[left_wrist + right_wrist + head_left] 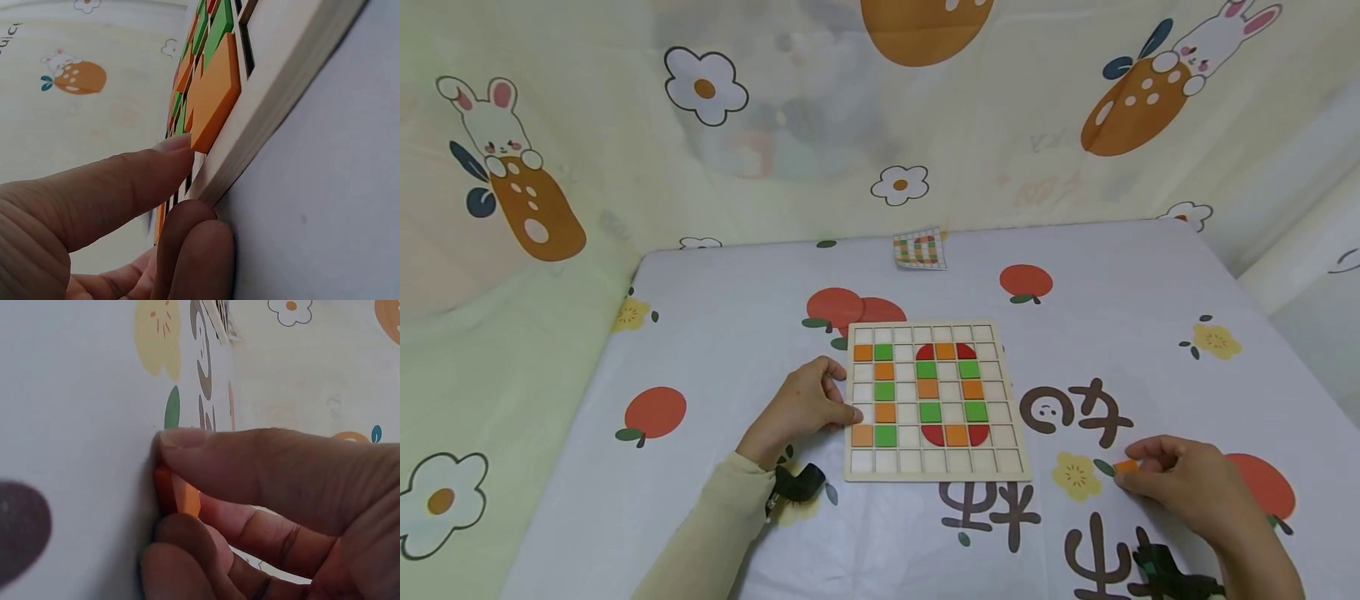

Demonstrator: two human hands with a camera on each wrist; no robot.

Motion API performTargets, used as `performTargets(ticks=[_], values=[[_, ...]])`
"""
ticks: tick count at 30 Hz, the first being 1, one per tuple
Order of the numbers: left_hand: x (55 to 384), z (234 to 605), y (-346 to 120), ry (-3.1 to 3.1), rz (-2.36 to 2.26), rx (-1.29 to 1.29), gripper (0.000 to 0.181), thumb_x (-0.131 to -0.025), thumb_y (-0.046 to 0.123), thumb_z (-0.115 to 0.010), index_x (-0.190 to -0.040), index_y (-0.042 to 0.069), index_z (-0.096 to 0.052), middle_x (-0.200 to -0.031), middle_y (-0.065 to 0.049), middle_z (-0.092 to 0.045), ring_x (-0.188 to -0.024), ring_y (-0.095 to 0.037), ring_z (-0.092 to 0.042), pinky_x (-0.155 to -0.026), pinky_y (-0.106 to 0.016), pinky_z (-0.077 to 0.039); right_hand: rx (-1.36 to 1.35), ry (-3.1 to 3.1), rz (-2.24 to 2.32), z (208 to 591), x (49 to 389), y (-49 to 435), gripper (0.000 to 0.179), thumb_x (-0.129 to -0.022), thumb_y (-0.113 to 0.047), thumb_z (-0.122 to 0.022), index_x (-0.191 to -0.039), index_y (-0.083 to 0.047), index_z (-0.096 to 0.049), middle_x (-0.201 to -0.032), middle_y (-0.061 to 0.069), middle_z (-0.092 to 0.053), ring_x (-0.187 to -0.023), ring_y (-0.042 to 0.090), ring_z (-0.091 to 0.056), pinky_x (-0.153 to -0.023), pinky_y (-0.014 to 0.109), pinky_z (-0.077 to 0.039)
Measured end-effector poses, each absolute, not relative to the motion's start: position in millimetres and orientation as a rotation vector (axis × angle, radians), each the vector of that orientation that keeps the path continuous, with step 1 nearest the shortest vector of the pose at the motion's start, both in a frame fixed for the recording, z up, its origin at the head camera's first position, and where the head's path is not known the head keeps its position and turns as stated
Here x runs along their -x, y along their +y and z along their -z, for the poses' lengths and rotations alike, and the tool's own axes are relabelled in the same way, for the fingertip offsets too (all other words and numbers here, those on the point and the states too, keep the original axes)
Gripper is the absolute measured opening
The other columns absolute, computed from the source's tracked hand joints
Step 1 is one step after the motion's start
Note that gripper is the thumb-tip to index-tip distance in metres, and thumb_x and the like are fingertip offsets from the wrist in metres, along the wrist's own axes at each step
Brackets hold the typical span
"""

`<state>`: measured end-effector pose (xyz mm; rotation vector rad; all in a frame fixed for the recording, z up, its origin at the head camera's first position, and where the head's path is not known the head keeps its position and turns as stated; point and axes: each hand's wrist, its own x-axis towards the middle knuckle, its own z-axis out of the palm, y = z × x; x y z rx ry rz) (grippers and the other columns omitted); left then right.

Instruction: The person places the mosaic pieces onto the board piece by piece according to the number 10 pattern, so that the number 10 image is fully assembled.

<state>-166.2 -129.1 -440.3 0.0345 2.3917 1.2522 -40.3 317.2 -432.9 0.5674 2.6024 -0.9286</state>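
Observation:
A square wooden grid board lies on the table, with orange and green square tiles and red quarter-round pieces in some of its cells. My left hand holds the board's left edge, thumb on top and curled fingers against the side. In the left wrist view, that thumb tip is right at an orange corner tile. To the right of the board, my right hand pinches a loose orange tile between thumb and fingers. The right wrist view shows this tile close to the tablecloth, partly covered by the fingers.
Behind the board, near the table's far edge, stands a small card printed with a coloured grid pattern. The white tablecloth carries printed fruit, flowers and dark characters. A patterned curtain hangs behind the table.

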Motion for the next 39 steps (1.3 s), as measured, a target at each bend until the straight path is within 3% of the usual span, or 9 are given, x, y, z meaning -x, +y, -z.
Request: performTargets(ticks=[8,17,23,30,36,39], values=[[166,437,-129,2.411,-1.203,-0.047,0.059,-0.077,0.013,-0.094,-0.122,0.007,-0.057,-0.086,-0.009,-0.059,-0.072,-0.02,-0.057,-0.06,-0.026,-0.045,-0.555,2.604,0.897,429,43,313,0.044,-0.081,-0.031,-0.089,-0.108,-0.001,-0.073,-0.086,0.002,-0.068,-0.084,0.021,-0.058,-0.062,0.028,-0.046],[165,441,-130,2.364,-1.329,-0.075,0.039,-0.09,0.011,-0.081,-0.12,0.002,-0.058,-0.082,-0.01,-0.06,-0.062,-0.017,-0.064,-0.058,-0.026,-0.057,-0.48,2.624,0.898,428,43,308,0.041,-0.083,-0.03,-0.088,-0.109,-0.002,-0.073,-0.087,0.001,-0.066,-0.082,0.019,-0.056,-0.06,0.028,-0.044],[166,443,-130,2.337,-1.388,-0.07,0.032,-0.093,0.003,-0.075,-0.12,0.0,-0.058,-0.083,-0.011,-0.059,-0.059,-0.017,-0.065,-0.058,-0.027,-0.06,-0.409,2.646,0.925,427,44,308,0.041,-0.085,-0.032,-0.087,-0.11,-0.003,-0.074,-0.088,0.001,-0.068,-0.08,0.016,-0.059,-0.061,0.026,-0.048],[166,444,-131,2.329,-1.393,-0.052,0.032,-0.093,0.002,-0.075,-0.119,0.001,-0.058,-0.082,-0.011,-0.058,-0.059,-0.017,-0.064,-0.057,-0.026,-0.059,-0.446,2.471,1.195,428,49,301,0.032,-0.095,-0.02,-0.077,-0.114,0.005,-0.071,-0.088,0.005,-0.073,-0.07,0.019,-0.068,-0.063,0.026,-0.058],[167,444,-131,2.33,-1.392,-0.052,0.032,-0.093,0.002,-0.075,-0.119,0.001,-0.058,-0.082,-0.01,-0.058,-0.058,-0.016,-0.064,-0.057,-0.026,-0.059,-0.4,2.422,1.295,435,56,287,0.03,-0.093,-0.013,-0.077,-0.115,0.007,-0.07,-0.086,0.007,-0.073,-0.068,0.02,-0.068,-0.064,0.028,-0.06],[167,444,-131,2.331,-1.387,-0.058,0.032,-0.093,0.003,-0.075,-0.12,0.001,-0.058,-0.082,-0.01,-0.058,-0.058,-0.016,-0.064,-0.057,-0.026,-0.059,-0.335,2.497,1.199,436,56,279,0.033,-0.09,-0.015,-0.08,-0.117,0.004,-0.072,-0.089,0.006,-0.071,-0.075,0.021,-0.065,-0.065,0.028,-0.057]])
